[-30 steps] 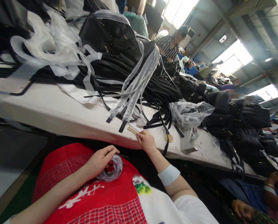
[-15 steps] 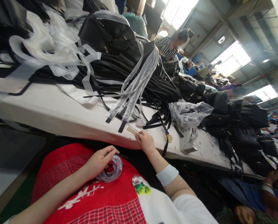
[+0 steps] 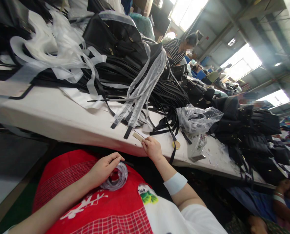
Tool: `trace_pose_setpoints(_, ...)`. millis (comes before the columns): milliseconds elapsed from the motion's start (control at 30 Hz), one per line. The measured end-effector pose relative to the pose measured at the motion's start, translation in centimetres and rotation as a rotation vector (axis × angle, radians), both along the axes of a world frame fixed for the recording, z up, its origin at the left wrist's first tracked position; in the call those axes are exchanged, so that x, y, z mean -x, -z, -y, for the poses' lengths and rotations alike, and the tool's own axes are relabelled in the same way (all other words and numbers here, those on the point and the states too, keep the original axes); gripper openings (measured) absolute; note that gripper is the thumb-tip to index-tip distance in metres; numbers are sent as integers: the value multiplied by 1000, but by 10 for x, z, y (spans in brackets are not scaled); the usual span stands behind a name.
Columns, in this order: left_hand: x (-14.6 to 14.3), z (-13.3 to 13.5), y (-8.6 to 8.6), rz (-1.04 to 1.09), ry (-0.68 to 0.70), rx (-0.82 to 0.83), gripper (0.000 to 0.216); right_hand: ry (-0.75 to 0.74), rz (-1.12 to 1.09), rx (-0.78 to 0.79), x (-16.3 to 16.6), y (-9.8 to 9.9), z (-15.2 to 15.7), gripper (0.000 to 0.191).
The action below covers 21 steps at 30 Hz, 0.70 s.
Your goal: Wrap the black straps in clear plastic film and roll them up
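Observation:
My left hand rests on my red apron, its fingers curled over a coil of clear plastic strip. My right hand lies at the white table's front edge with fingers closed, pinching the end of a small tan flat stick. Just beyond it hang clear plastic strips and black straps from a big heap.
Black handbags and white plastic wrapping pile up at the back. A crumpled clear bag and a small round tan piece lie to the right, with more black bags beyond. Another person sits across; a co-worker's arm is at lower right.

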State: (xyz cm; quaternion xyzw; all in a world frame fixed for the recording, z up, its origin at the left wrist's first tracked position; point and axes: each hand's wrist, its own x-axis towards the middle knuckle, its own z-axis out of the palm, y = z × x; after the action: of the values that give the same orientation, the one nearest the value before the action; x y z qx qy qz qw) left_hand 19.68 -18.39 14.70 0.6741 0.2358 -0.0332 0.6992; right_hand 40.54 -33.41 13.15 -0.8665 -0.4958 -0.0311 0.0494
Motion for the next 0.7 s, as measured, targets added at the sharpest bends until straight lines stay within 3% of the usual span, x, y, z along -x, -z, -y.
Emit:
trace_pose_setpoints(333,1,0,-1,11,-2,-4,37,-20,122,26,5,8,-2,21)
trace_pose_setpoints(700,6,0,2,4,-19,-24,38,71,90,105,-6,8,-9,15)
